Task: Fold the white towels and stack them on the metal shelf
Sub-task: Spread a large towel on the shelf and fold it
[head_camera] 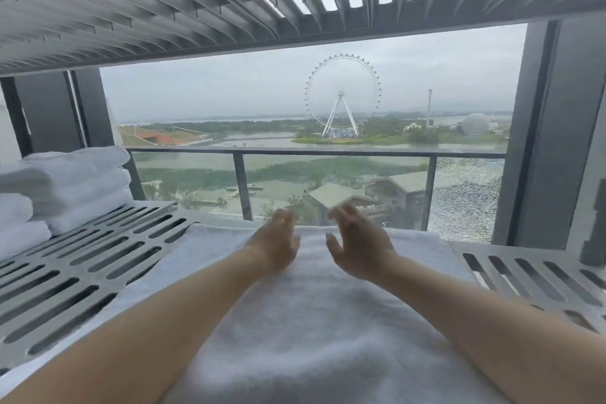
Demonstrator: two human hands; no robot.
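I am holding my left hand (275,239) and right hand (357,241) loosely curled and empty above the far edge of the white towel (311,321) lying flat on the metal shelf (82,266), judging they should be spreading toward its corners before pinching, keeping the fold square.

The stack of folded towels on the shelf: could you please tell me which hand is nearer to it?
Left. The left hand is at the spread towel's far end, right of the stack; the right hand sits beside it, farther right still.
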